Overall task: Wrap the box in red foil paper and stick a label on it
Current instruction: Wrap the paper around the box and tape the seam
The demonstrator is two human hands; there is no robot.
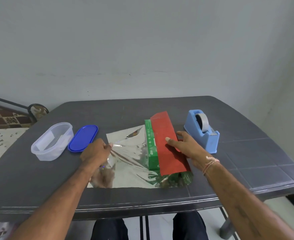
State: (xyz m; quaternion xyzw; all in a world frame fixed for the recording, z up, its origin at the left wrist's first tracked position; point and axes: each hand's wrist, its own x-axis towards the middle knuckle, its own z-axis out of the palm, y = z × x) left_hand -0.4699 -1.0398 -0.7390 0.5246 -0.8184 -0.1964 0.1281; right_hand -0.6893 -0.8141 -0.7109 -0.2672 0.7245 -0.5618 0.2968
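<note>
In the head view, the green box lies long-ways on the red foil paper, a little right of the middle of the dark, tile-patterned surface. One flap of the paper is folded over the top of the box, red side up. The rest lies spread to the left with its silver, mirror-like side up, full of creases.

Your right hand presses this flap down with straight fingers, I think so that the thin sheet does not spring back. Your left hand pinches the free left edge of the paper, probably to pull it tight and bring it over the box.

The blue tape dispenser stands just beside the right hand, easy to reach. A clear plastic tub and its blue lid lie to the left. What is inside the tub I cannot tell.
</note>
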